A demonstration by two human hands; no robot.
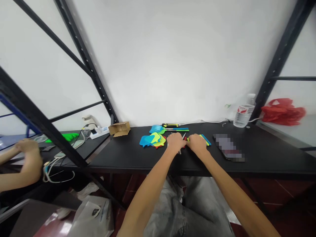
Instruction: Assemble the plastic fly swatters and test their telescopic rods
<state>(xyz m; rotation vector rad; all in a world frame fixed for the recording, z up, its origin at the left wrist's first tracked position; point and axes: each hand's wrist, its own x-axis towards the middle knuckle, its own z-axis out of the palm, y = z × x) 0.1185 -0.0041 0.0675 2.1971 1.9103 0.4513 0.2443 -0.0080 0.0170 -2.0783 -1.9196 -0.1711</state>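
My left hand (175,141) is closed at the middle of the black table, with thin metal rods (180,151) sticking out around it. Close beside it, my right hand (197,143) is also closed, and a small red piece shows between the two hands. The fingers hide what each one grips. Blue and yellow handles (205,140) lie just right of my right hand. To the left is a loose pile of flat blue, yellow and red plastic pieces (153,140). Behind it lie assembled fly-swatter-like tools with a blue head (156,129), metal rods and blue and green handles (181,129).
A yellow-and-black cutter-like tool (171,125) lies near the wall. An open cardboard box (119,129) stands left. A phone (228,147), a water bottle (244,112) and a red plastic bag (283,112) are right. Past the black rack post, another person's arms (27,161) rest at a neighbouring table.
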